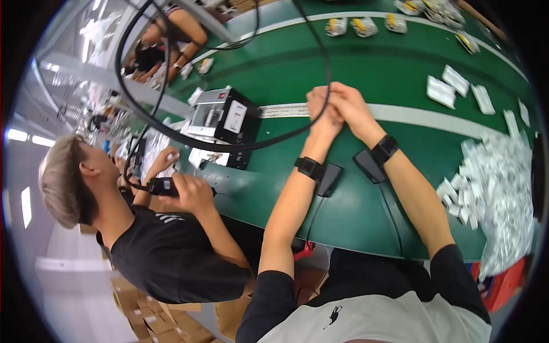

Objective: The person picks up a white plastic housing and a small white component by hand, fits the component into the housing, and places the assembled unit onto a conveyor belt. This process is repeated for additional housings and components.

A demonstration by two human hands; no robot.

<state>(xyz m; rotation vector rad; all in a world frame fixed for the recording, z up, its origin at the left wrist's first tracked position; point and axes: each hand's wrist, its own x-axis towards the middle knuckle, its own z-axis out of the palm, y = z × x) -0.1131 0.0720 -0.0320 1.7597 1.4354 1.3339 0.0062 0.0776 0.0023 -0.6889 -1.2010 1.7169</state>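
My left hand (323, 111) and my right hand (349, 107) are closed and pressed together over the green work surface (354, 223), at the pale strip along the belt. Their fingers curl inward, and whatever they may hold is hidden. A black cable (229, 148) loops across the view and passes in front of my left hand. Each of my wrists wears a black strap with a square unit. Beside them are two black box-shaped devices (330, 180) with thin cords. Left of my hands stands a black machine (240, 120) with a metal front part.
At the right, a clear plastic bag (503, 188) spills small white pieces. White packets (441, 91) lie on the green belt (377, 63), with silvery-yellow packets (364, 26) farther back. A co-worker at the left grips a black handheld tool (163, 187); cardboard boxes (163, 320) stand below.
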